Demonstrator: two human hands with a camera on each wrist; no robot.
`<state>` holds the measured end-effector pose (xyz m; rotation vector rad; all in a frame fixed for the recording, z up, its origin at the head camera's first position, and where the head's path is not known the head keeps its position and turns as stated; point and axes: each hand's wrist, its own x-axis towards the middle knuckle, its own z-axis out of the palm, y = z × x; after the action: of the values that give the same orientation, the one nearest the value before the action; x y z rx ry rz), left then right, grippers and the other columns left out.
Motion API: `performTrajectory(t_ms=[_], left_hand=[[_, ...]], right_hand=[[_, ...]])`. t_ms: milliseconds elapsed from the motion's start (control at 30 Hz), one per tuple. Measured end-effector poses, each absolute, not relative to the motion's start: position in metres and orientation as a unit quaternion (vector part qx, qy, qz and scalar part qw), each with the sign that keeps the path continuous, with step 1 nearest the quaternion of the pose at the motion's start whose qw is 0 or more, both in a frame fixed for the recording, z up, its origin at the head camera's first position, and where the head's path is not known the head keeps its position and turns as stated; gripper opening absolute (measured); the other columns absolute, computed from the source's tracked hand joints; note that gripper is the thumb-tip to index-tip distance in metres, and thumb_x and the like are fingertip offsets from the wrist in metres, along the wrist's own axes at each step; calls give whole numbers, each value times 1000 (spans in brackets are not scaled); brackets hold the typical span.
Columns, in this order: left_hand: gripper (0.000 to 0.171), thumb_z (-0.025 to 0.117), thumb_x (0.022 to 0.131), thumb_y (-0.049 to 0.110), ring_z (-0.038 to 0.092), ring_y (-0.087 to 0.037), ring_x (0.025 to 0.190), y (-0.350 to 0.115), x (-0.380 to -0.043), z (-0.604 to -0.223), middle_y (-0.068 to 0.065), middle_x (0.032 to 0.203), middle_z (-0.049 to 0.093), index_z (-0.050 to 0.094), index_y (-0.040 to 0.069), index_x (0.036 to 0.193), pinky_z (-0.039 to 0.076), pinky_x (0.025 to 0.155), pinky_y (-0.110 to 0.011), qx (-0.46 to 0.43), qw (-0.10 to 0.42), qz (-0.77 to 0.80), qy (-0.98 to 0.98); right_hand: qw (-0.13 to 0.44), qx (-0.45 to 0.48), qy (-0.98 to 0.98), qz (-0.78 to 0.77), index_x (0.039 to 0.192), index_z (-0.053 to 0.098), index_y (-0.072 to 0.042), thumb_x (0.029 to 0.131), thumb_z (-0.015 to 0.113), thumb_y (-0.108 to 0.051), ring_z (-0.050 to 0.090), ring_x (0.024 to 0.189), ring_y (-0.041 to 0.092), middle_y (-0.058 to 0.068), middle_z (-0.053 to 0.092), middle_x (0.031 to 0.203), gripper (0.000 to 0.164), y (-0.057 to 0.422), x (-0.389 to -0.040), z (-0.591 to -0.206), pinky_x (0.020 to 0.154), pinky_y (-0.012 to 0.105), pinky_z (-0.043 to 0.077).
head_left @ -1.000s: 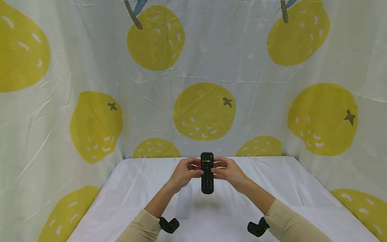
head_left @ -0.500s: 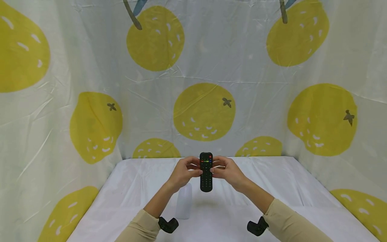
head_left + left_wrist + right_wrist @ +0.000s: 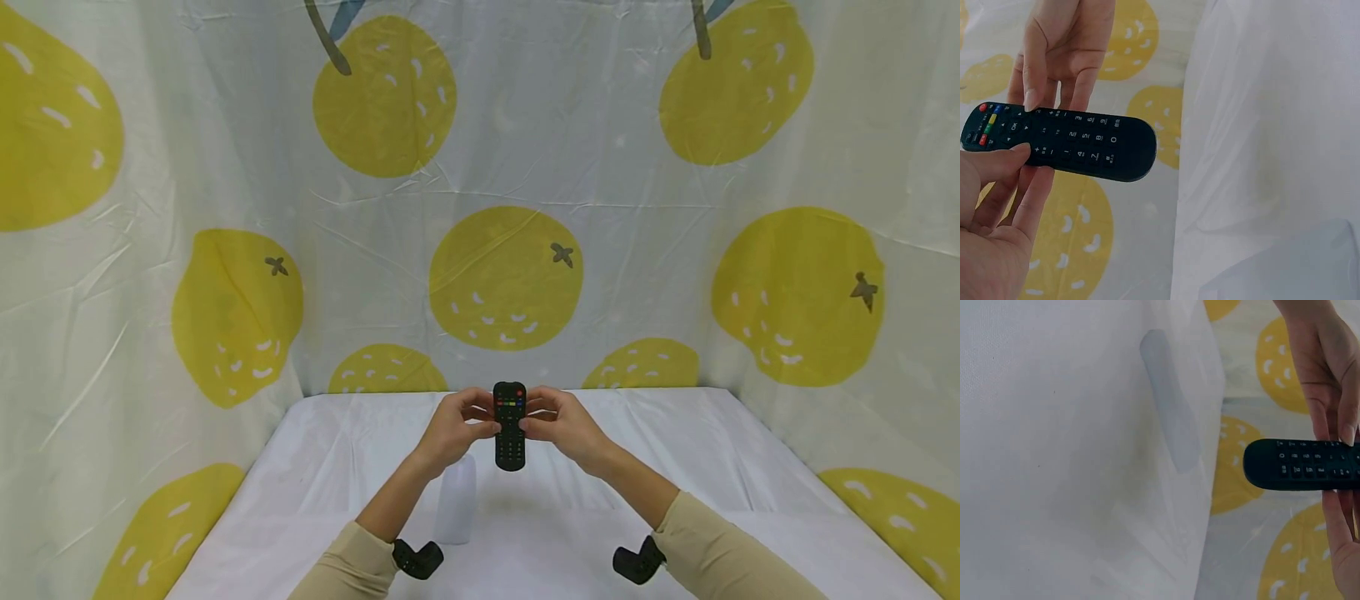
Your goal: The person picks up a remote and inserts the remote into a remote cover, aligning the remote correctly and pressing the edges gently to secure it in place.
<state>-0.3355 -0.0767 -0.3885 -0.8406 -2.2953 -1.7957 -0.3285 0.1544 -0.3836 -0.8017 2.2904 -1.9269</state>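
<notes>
I have the remote (image 3: 510, 450) in the air above the surface (image 3: 637, 492), midway between two hands, its button face toward me in the head view and its red-button end uppermost. The left hand (image 3: 450, 432) pinches one long edge, thumb in front and fingers behind; the right hand (image 3: 568, 431) does the same on the opposite edge. So both sets of fingers are gripping the remote, and I judge the matched hold is for steadiness: with support at each side, it should not twist or roll.

In my left wrist view the thumbs sit nearer the red-button end, which leaves the number keys bare and the other end hanging free. They keep mostly to the edges, likely so that the face can be seen.

Below and to the left, a pale piece (image 3: 456, 504) with a rounded end lies on the surface, touched by neither hand; I can't tell what it is. Its spot looks to me like one out of the way of this grip. The wrist cameras (image 3: 418, 559) sit at the cuffs, presumably to look along each hand, and a fruit-print curtain (image 3: 630, 275) hangs behind and on both sides.
</notes>
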Motion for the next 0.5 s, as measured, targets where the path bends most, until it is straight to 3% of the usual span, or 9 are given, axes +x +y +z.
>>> performTrajectory(t_ms=[333,500], left_hand=[[23,76,90,-7,68,-27,103,-77,-334,-391,-4,105,69,72,6,108,60,84,-37,-285,88,-567,-768],[23,75,88,-12,69,-32,101,-75,-328,-384,-10,103,69,71,0,107,58,88,-46,-292,106,-549,-776]], right_hand=[[-53,-283,794,-535,125,66,-5,97,71,-2,68,110,34,10,68,115,28,151,-328,-385,91,44,58],[-91,-308,803,-502,125,67,-7,97,72,-1,70,106,30,8,71,112,29,150,-329,-387,92,45,57]])
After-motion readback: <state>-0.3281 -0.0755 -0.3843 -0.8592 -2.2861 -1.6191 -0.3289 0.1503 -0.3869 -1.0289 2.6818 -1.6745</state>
